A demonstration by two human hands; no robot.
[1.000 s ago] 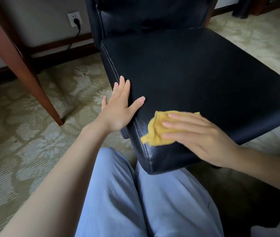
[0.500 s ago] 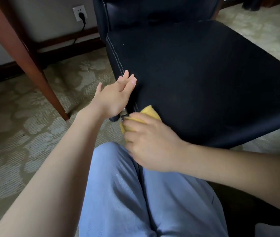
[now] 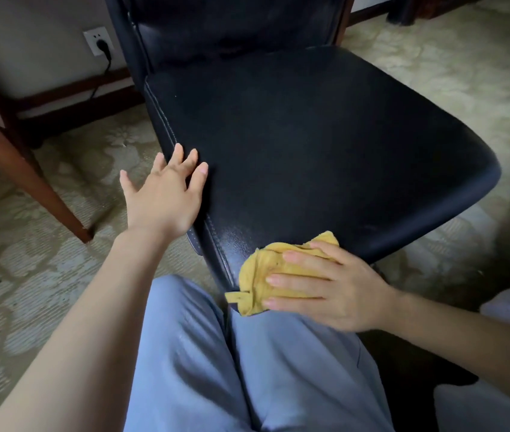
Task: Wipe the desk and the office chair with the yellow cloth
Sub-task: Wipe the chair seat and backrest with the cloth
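The yellow cloth point(image 3: 263, 272) lies crumpled on the front left corner of the chair point(image 3: 309, 145) seat, one strip of it hanging over the seat's front edge; the right hand point(image 3: 334, 291) presses flat on top of it, fingers straight and slightly apart, pointing left, the forearm coming in from the lower right. The seat is black and glossy with pale stitching along its left edge, and the backrest rises behind it. The left hand point(image 3: 163, 198) rests on that left edge, fingers spread and straight, fingertips on the black surface, thumb out over the carpet point(image 3: 29, 291); it holds nothing. The person's knees in light blue trousers point(image 3: 210, 369) sit just in front of the seat, below the cloth. To the left a reddish-brown wooden desk leg point(image 3: 26, 179) slants down to the patterned carpet; behind it a white wall socket point(image 3: 99, 41) carries a black plug, its cable running down to the dark skirting board point(image 3: 69, 92).
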